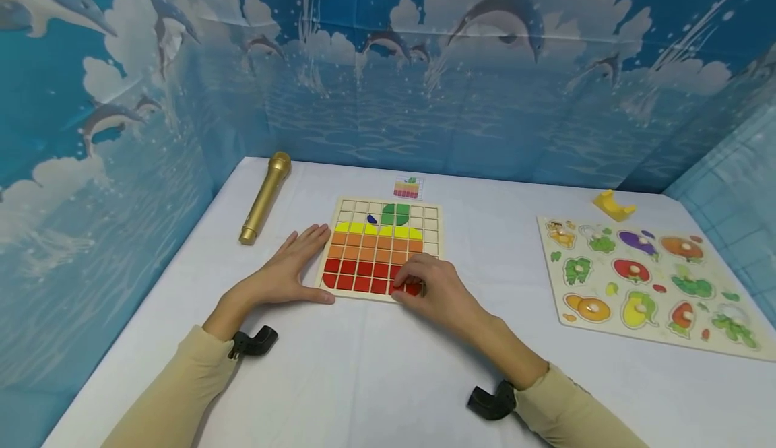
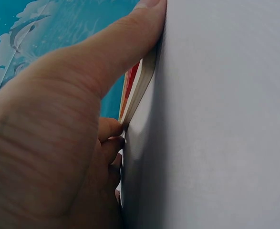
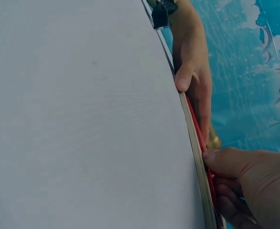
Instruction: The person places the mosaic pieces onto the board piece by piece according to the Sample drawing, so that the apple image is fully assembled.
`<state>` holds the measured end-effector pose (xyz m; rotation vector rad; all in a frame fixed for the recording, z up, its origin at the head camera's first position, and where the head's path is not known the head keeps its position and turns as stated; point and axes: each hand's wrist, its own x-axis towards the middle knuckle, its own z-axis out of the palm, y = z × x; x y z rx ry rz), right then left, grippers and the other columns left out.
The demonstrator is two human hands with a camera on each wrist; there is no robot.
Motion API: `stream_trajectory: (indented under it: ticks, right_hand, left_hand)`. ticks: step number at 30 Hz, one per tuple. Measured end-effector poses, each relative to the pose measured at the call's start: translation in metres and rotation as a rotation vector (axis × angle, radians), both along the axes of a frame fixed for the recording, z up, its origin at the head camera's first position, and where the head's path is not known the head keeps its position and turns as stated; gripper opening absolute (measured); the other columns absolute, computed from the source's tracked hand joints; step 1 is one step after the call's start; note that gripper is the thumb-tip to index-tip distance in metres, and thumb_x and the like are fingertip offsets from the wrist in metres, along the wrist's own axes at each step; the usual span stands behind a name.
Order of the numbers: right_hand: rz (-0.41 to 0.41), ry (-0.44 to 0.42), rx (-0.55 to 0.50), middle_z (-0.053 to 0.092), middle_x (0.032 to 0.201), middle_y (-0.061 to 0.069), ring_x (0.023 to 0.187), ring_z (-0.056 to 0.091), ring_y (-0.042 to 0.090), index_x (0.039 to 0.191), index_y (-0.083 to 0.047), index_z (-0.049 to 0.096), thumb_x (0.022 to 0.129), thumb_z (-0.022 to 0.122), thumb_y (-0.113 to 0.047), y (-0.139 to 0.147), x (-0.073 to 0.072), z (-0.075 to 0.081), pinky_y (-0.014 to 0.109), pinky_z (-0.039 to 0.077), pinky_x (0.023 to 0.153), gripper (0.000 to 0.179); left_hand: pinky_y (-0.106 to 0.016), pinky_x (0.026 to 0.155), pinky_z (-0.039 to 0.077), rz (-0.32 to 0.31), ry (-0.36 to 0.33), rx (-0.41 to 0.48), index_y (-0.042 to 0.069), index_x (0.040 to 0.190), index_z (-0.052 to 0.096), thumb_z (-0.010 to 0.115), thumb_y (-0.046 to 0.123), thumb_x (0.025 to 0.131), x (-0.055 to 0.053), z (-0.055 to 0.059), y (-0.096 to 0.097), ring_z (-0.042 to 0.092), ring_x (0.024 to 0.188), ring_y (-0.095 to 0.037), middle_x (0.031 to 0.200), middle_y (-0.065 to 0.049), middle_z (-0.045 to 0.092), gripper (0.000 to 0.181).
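A wooden grid board lies flat, filled with rows of red, orange and yellow tiles, some with rounded corners, and green leaf-like tiles above. One small dark blue piece sits beside the green ones. My left hand rests along the board's left side, fingers straight, with the thumb at the near left corner. Over the near right part, my right hand has its thumb and forefinger bent together at a red tile in the bottom row. Its palm and curled fingers hide several tiles there.
A small picture card with a matching pattern lies beyond the board. To the left is a gold microphone. A vegetable knob puzzle lies at the right, with a yellow curved piece behind it. Dolphin-print cloth walls surround the white table.
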<state>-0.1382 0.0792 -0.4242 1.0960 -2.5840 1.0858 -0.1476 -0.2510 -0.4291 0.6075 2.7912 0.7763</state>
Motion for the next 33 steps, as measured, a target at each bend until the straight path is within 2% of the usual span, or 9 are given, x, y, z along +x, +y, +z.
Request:
stream_trajectory:
  ticks: [10, 13, 18, 21, 26, 30, 33]
  right_hand:
    - [-0.015, 0.020, 0.002, 0.069, 0.097, 0.000, 0.083, 0.062, 0.014, 0.101, -0.011, 0.077, 0.086, 0.089, -0.014, 0.001, 0.000, 0.002, 0.022, 0.056, 0.071, 0.019]
    - [-0.034, 0.021, -0.001, 0.070, 0.101, 0.002, 0.085, 0.062, 0.014, 0.113, -0.009, 0.076, 0.089, 0.086, -0.016, 0.003, -0.001, 0.005, 0.024, 0.057, 0.073, 0.028]
    - [-0.076, 0.024, -0.008, 0.071, 0.108, 0.006, 0.088, 0.066, 0.015, 0.135, -0.006, 0.066, 0.094, 0.081, -0.015, 0.013, -0.004, 0.009, 0.032, 0.062, 0.078, 0.045]
    - [-0.122, 0.035, 0.015, 0.071, 0.114, 0.008, 0.092, 0.068, 0.017, 0.140, -0.007, 0.062, 0.095, 0.080, -0.016, 0.033, -0.007, 0.015, 0.037, 0.064, 0.082, 0.050]
    - [-0.256, 0.095, 0.055, 0.073, 0.121, 0.011, 0.100, 0.070, 0.023, 0.142, -0.008, 0.060, 0.095, 0.080, -0.018, 0.084, -0.011, 0.028, 0.046, 0.064, 0.084, 0.052]
    - [-0.358, 0.109, 0.089, 0.071, 0.125, 0.014, 0.106, 0.070, 0.028, 0.144, -0.007, 0.059, 0.098, 0.078, -0.021, 0.126, -0.014, 0.036, 0.054, 0.063, 0.086, 0.052]
    - [-0.418, 0.059, 0.152, 0.066, 0.134, 0.020, 0.116, 0.065, 0.037, 0.152, -0.008, 0.053, 0.102, 0.072, -0.029, 0.155, -0.010, 0.040, 0.063, 0.057, 0.093, 0.057]
  left_hand:
    - [-0.055, 0.134, 0.000, -0.007, 0.014, -0.004, 0.008, 0.169, 0.018, 0.089, 0.061, 0.075, -0.003, 0.000, 0.000, 0.005, 0.166, -0.030, 0.178, -0.010, 0.014, 0.129]
    - [-0.056, 0.134, 0.000, -0.012, 0.018, -0.003, 0.008, 0.169, 0.018, 0.089, 0.061, 0.075, -0.004, 0.000, -0.001, 0.005, 0.166, -0.030, 0.178, -0.010, 0.015, 0.129]
    - [-0.057, 0.134, 0.000, -0.004, 0.012, 0.001, 0.008, 0.169, 0.020, 0.091, 0.061, 0.072, -0.002, -0.004, -0.003, 0.006, 0.166, -0.031, 0.178, -0.011, 0.016, 0.131]
    - [-0.057, 0.134, 0.001, -0.006, 0.014, 0.021, 0.007, 0.169, 0.021, 0.090, 0.061, 0.073, -0.001, -0.009, -0.003, 0.007, 0.165, -0.032, 0.177, -0.011, 0.017, 0.130]
    - [-0.057, 0.134, 0.002, 0.007, 0.020, 0.032, 0.008, 0.168, 0.024, 0.085, 0.062, 0.080, 0.001, -0.012, -0.004, 0.010, 0.165, -0.032, 0.177, -0.011, 0.019, 0.120]
    - [-0.059, 0.134, 0.009, 0.051, 0.040, 0.043, 0.007, 0.166, 0.032, 0.083, 0.058, 0.084, 0.003, -0.008, -0.008, 0.016, 0.164, -0.034, 0.175, -0.012, 0.027, 0.109]
    - [-0.061, 0.132, 0.018, 0.097, 0.077, 0.047, 0.008, 0.163, 0.039, 0.081, 0.055, 0.088, 0.005, -0.003, -0.011, 0.023, 0.162, -0.035, 0.172, -0.012, 0.032, 0.098]
